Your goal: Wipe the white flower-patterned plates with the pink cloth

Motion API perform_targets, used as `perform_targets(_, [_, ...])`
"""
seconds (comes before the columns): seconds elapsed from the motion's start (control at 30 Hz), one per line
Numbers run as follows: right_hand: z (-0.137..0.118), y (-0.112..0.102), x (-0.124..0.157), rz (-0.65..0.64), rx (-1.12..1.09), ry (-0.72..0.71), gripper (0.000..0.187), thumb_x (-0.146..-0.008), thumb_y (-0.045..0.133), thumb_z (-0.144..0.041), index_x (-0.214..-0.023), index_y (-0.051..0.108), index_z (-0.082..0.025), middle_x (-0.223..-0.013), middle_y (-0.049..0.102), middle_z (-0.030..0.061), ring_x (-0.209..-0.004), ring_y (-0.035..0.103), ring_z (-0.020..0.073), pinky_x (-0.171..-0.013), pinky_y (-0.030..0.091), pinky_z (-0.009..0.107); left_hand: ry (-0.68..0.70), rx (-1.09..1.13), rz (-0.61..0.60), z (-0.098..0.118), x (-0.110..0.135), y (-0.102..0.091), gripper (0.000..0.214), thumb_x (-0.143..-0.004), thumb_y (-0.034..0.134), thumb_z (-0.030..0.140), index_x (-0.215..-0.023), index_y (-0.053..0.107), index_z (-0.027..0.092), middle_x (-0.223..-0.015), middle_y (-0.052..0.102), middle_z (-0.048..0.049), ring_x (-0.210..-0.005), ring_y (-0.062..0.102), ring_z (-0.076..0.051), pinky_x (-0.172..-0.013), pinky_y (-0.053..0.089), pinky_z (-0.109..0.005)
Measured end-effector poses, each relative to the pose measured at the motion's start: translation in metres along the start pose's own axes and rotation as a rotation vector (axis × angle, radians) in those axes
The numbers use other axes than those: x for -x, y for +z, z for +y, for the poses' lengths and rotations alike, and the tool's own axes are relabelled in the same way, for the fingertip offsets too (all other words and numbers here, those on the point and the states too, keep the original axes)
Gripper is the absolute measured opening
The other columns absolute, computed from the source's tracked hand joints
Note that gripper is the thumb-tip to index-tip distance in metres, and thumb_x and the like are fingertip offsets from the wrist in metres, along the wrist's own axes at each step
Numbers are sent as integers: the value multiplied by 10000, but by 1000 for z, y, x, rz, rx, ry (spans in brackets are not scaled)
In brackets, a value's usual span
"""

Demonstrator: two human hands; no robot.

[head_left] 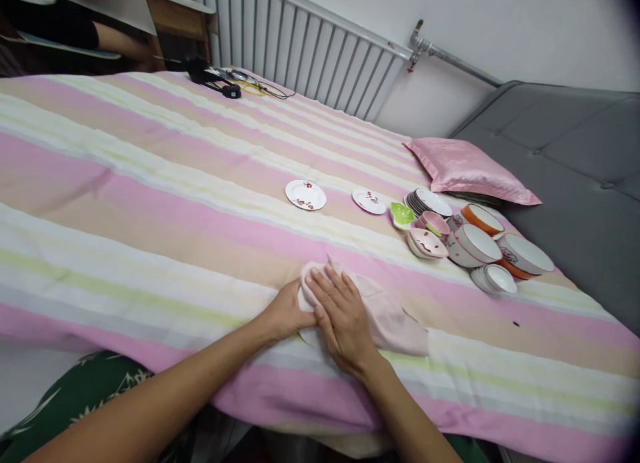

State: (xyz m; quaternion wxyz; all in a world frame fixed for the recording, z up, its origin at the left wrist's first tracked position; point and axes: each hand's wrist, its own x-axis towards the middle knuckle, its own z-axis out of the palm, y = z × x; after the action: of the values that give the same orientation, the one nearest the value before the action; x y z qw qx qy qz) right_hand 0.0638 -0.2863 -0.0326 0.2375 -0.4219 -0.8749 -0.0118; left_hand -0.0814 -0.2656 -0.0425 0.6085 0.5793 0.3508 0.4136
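Note:
A pale pink cloth lies near the front edge of the striped bedspread, draped over a white plate of which only a sliver of rim shows. My left hand is curled around the plate's left edge, where the cloth wraps it. My right hand lies flat on top of the cloth with its fingers stretched out and close together. The two hands touch each other.
Farther right on the bedspread are two flowered plates, a plate stack, a green dish and several bowls. A pink pillow, grey upholstery, a radiator, cables and another person's arm lie beyond.

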Motion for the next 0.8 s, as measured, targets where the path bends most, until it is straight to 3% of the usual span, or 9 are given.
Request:
perform_targets(0.1, [-3, -1, -1, -24, -3, -71, 427, -888, 335, -205, -1311, 390, -201, -1368, 400, 7, -1322, 227, 187, -1076, 195, 440, 20, 73, -69, -3, 0, 1, 498, -640, 588, 99, -1134, 535, 132, -1084, 634, -69, -1012, 568, -238, -888, 436, -339])
perform_targets(0.17, [-3, -1, -2, -22, 1, -46, 424, -891, 331, -207, -1311, 390, -214, -1368, 400, 1, -1318, 235, 186, -1074, 196, 440, 19, 75, -62, -2, 0, 1, 499, -643, 596, 117, -1137, 530, 136, -1084, 633, -65, -1014, 567, -240, -879, 440, -338])
perform_targets(0.37, [5, -2, -1, -2, 8, 172, 430, -908, 306, -224, -1336, 349, -240, -1414, 321, 12, -1327, 209, 207, -1053, 240, 451, -31, -102, 29, 7, 0, 0, 520, -637, 671, 249, -1123, 516, 148, -1082, 627, -64, -982, 567, -247, -832, 452, -332])
perform_targets(0.5, [11, -2, 2, 34, -38, 297, 429, -918, 294, -265, -1345, 325, -255, -1402, 335, 39, -1288, 293, 219, -1010, 314, 449, -58, -100, 21, 7, 0, -2, 597, -611, 691, 222, -1171, 492, 162, -1101, 616, -49, -1005, 549, -245, -847, 441, -334])
perform_targets(0.8, [27, -1, 9, -23, -275, 476, 450, -910, 320, -325, -1345, 325, -208, -998, 551, 87, -944, 524, 196, -810, 459, 362, -65, 47, -19, 4, 1, -4, 659, -600, 715, 192, -1205, 456, 171, -1167, 573, -74, -1063, 521, -229, -911, 409, -354])
